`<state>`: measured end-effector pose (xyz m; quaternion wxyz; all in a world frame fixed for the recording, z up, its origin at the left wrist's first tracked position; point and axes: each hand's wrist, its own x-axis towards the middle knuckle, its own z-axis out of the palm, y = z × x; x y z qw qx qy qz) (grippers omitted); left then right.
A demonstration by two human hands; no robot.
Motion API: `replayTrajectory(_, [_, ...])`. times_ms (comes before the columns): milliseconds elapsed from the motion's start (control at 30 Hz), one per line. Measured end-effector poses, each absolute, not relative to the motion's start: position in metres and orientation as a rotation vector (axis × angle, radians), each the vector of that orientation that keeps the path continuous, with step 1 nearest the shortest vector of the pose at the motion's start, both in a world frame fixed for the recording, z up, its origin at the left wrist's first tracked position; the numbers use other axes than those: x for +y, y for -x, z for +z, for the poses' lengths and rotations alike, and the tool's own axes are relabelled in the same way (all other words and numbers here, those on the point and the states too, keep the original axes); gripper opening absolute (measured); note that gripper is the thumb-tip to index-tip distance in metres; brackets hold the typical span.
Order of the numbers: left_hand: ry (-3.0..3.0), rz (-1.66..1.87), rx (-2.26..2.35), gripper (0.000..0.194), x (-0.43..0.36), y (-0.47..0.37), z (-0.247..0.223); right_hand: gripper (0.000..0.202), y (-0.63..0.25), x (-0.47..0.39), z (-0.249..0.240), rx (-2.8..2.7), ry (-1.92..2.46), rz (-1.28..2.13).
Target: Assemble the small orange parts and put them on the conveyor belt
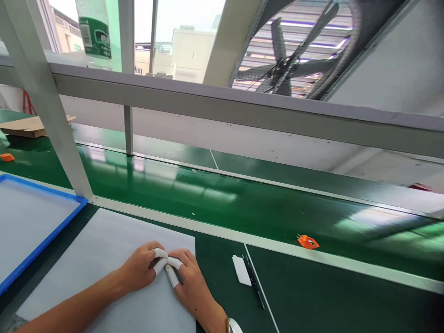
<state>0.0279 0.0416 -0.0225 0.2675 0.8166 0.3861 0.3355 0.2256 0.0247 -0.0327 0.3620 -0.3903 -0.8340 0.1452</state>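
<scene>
Over a large white sheet (93, 254) on the dark green bench, my two hands meet at the fingertips. White finger cots cover the thumb and forefinger of both. My left hand (140, 268) is pinched closed, its tips touching those of my right hand (190, 280). The right fingers are closed too. Whatever lies between the fingertips is too small or too hidden to name. To the right of the sheet, a small white card (242, 270) lies beside a thin dark tool (255, 282), perhaps tweezers.
A green conveyor belt (166, 185) runs behind the bench edge, carrying an orange piece (308, 241) and, far left, another orange piece (7, 157). A blue-edged tray (45, 245) lies at left, near a slanted metal post (57, 101). A bottle (95, 34) stands on the upper ledge.
</scene>
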Motion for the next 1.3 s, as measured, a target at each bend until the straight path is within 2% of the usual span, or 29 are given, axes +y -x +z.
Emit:
replayTrajectory(200, [-2.250, 0.766, 1.013, 0.034, 0.045, -0.016, -0.020, 0.034, -0.238, 0.028, -0.013, -2.295, 1.065, 0.402])
replayTrajectory(400, [-2.313, 0.741, 1.061, 0.015, 0.050, -0.012, -0.038, 0.024, -0.331, 0.037, -0.008, -1.865, 1.485, 0.196])
replayTrajectory(600, [-2.339, 0.729, 1.090, 0.011, 0.055, -0.010, -0.057, 0.038, -0.462, 0.040, -0.035, -1.401, 1.893, -0.034])
replayTrajectory(767, [-2.367, 0.725, 1.057, 0.010, 0.063, -0.005, -0.072, 0.050, -0.522, 0.052, -0.053, -1.156, 2.082, -0.062])
replayTrajectory(1067, [-2.286, 0.713, 1.141, 0.013, 0.055, -0.009, -0.073, 0.063, -0.542, 0.116, -0.056, -1.007, 2.134, 0.032])
replayTrajectory(1300, [-2.262, 0.629, 1.150, 0.016, 0.053, -0.014, -0.054, 0.070, -0.514, 0.108, -0.035, -1.164, 1.924, 0.232])
